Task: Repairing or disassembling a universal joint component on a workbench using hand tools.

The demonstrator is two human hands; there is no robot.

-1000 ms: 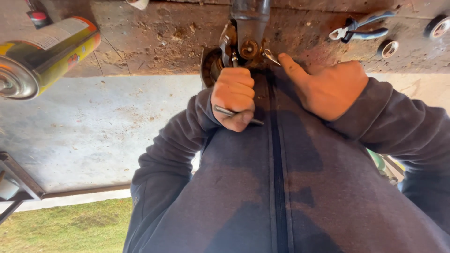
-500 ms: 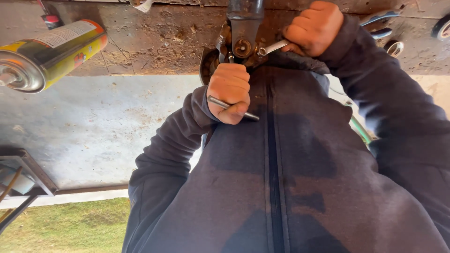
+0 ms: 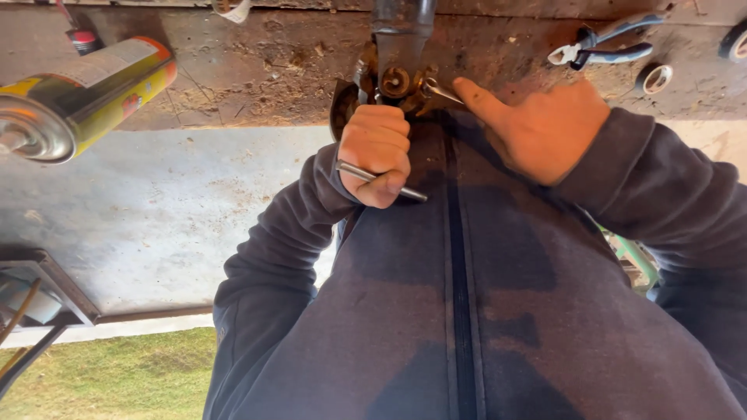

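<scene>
While the left hand point(image 3: 376, 152) grips a thin metal rod point(image 3: 381, 182), the right hand point(image 3: 541, 128) pinches a wrench point(image 3: 440, 91) at the rusty fitting point(image 3: 394, 80); spray can point(image 3: 82, 95) and blue-handled pliers point(image 3: 603, 45) lie well apart

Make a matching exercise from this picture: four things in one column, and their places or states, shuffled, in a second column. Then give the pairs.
Things:
1. spray can
2. pliers
3. metal rod
4. roll of tape

Places or states:
A. gripped in the left hand's closed fist
B. lying on its side at the far left of the bench
C. blue-handled, lying at the upper right of the bench
D. small ring just right of the pliers, beyond the right hand

Pairs: 1-B, 2-C, 3-A, 4-D
</scene>
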